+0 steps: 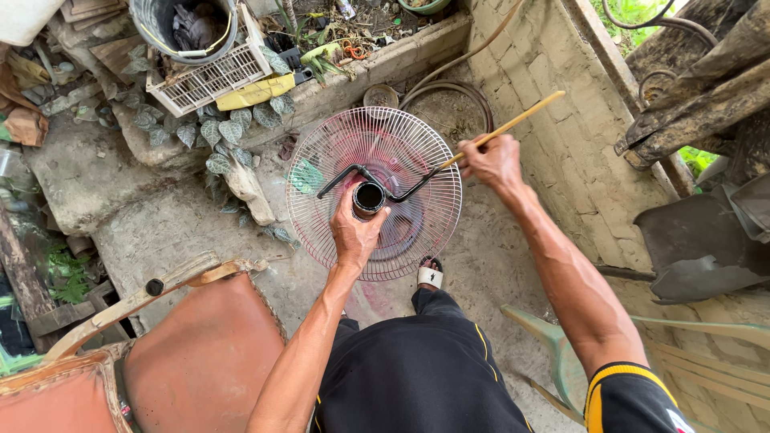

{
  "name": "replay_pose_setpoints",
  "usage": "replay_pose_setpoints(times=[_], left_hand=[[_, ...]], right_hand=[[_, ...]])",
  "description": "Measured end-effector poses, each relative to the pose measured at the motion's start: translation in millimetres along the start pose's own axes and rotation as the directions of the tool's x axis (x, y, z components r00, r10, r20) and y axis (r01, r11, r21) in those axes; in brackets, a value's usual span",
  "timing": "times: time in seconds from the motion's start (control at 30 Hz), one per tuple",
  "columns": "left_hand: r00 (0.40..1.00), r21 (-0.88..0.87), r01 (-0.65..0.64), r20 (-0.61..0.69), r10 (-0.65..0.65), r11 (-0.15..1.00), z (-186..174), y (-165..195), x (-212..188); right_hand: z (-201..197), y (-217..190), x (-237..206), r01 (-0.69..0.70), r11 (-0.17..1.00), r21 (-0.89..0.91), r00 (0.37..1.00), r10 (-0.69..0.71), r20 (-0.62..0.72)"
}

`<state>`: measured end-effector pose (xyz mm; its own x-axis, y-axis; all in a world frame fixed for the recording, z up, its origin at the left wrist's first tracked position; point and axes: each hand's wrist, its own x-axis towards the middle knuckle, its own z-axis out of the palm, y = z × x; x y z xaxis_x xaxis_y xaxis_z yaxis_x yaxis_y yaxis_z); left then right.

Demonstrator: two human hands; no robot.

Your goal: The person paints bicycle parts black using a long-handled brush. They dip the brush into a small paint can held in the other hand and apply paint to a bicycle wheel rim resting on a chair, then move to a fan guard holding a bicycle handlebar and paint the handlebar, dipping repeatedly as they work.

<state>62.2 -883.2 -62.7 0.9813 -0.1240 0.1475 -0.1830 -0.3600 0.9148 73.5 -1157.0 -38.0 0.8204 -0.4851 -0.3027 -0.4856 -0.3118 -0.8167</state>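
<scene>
- Our left hand (pixel 354 234) is wrapped around a small dark can (pixel 369 197), fingers closed on its side, open mouth facing up.
- The can has a thin wire handle (pixel 343 175) sticking out to the left.
- Our right hand (pixel 491 160) pinches a long brush (pixel 513 123) by its pale wooden stick; the dark end (pixel 409 192) reaches down to the can's rim, though we cannot tell if it touches it.
- Both hands hover over a round wire fan guard (pixel 321 152), which lies flat on the concrete floor (pixel 184 224), stained red near its middle.
- Our foot in a sandal (pixel 431 275) stands at the guard's near edge.
- A white plastic crate (pixel 210 80) with a grey bucket (pixel 160 20) in it sits well apart, toward the floor's far left, among leafy plants (pixel 216 132).
- A worn orange chair (pixel 200 353) stands near our left leg, a green plastic chair (pixel 561 361) near our right.
- A brick wall (pixel 553 104) runs along the right.
</scene>
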Motion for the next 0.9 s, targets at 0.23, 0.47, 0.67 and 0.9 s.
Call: replay_pose_setpoints(times=[0.23, 0.47, 0.67, 0.9], left_hand=[[1.0, 0.004, -0.01, 0.005, 0.01, 1.0, -0.7, -1.3, -1.5], [1.0, -0.007, -0.013, 0.002, 0.013, 1.0, -0.8, -0.7, -1.5], [1.0, -0.007, -0.006, 0.005, 0.006, 1.0, -0.8, -3.4, -3.5], [1.0, 0.007, -0.005, 0.016, 0.004, 1.0, -0.1, -6.2, -3.4]], right_hand=[[-6.6, 1.4, 1.2, 0.132, 0.991, -0.007, 0.991, -0.133, -0.019], [-9.5, 9.1, 1.3, 0.079, 0.997, 0.019, 0.996, -0.078, -0.044], [-26.7, 19.8, 0.9, 0.105, 0.993, 0.053, 0.993, -0.102, -0.066], [-18.1, 32.9, -7.3, 0.046, 0.986, 0.161, 0.998, -0.05, 0.024]])
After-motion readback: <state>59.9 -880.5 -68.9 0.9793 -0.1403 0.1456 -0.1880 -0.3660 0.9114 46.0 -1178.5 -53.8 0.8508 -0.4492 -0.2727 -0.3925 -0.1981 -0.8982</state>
